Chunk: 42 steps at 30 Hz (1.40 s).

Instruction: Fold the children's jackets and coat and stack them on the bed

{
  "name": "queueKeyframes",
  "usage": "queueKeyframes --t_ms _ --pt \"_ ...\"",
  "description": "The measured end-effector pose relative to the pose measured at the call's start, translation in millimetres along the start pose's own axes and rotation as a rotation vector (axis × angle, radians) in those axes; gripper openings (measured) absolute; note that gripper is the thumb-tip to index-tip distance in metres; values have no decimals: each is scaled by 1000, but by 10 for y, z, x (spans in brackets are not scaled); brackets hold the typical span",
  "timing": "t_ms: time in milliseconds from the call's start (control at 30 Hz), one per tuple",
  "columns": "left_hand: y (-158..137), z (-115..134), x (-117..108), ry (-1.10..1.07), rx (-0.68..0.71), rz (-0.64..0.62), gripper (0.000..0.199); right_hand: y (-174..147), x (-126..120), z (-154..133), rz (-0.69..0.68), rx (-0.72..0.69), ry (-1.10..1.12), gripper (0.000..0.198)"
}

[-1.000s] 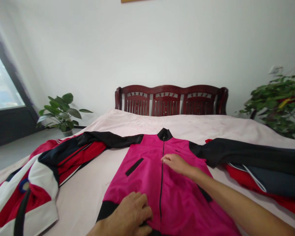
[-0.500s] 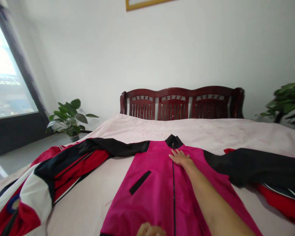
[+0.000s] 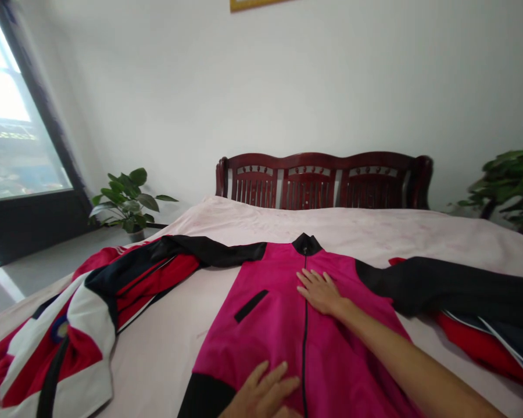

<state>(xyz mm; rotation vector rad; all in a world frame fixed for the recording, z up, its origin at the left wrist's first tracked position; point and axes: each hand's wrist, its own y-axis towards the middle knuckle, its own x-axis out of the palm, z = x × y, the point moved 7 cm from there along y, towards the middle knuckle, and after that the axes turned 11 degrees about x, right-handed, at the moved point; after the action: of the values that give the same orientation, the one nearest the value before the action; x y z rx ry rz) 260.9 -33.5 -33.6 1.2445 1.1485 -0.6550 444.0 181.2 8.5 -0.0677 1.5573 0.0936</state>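
Note:
A magenta zip-up jacket [image 3: 261, 325] with black sleeves, collar and hem corner lies spread front side up on the bed, its sleeves stretched out to both sides. The dark zipper runs down its middle, closed up to near the collar. My right hand [image 3: 320, 290] rests flat on the upper chest beside the zipper, fingers spread. Low in view, my left hand [image 3: 265, 392] is over the lower front, left of the zipper, with its fingers apart; its lower part is cut off by the frame edge.
A red, white and navy garment [image 3: 70, 342] lies at the left, under the black sleeve's end. Another red and navy garment [image 3: 475, 342] is beneath the right sleeve. Beyond the pink sheet [image 3: 375, 226] stands a dark wooden headboard [image 3: 309, 183]. Potted plants [image 3: 128, 200] flank the bed.
My right hand has slid down the chest, slightly toward me. My left hand has come further into view, its fingers going from curled to spread. The view has shifted slightly.

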Motion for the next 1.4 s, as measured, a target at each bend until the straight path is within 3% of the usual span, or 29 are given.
queueKeyframes --t_ms 67,133,233,300,400,500,633,767,833,933,1067,1200,1400 --pt "-11 -10 -222 -86 -72 -60 39 -54 -136 174 -7 146 -46 62" --pt "-64 -104 -443 -112 -252 -78 47 -269 -221 194 -11 198 -30 66" --pt "-245 -257 -623 -2 -533 -128 54 -887 -148 69 -30 94 47 69" --pt "-401 -303 -632 79 -641 -177 55 -1392 1 62 -53 -26 108 69" --pt "-608 -286 -600 149 -680 -211 53 -2001 168 392 22 -52 132 66" --pt "-756 -265 -596 167 -718 -227 54 -2315 232 933 108 105 105 65" --pt "-828 -300 -591 131 -790 -211 55 -2534 215 1373 151 296 245 65" --pt "-884 -368 -632 171 -881 -82 57 -2860 79 1462 288 499 447 68" --pt "-957 -390 -693 210 -958 -4 59 -3024 49 1403 239 585 504 73" --pt "-1052 -405 -765 189 -1054 47 61 -3181 57 1225 51 678 548 77" --pt "-1130 -474 -829 28 -1195 87 61 -3173 9 989 13 668 513 74" --pt "-1191 -580 -862 -131 -1270 107 49 -3102 55 1014 53 603 554 63" --pt "-1279 -533 -854 -69 -1228 -105 49 -3169 148 1230 6 580 481 54"
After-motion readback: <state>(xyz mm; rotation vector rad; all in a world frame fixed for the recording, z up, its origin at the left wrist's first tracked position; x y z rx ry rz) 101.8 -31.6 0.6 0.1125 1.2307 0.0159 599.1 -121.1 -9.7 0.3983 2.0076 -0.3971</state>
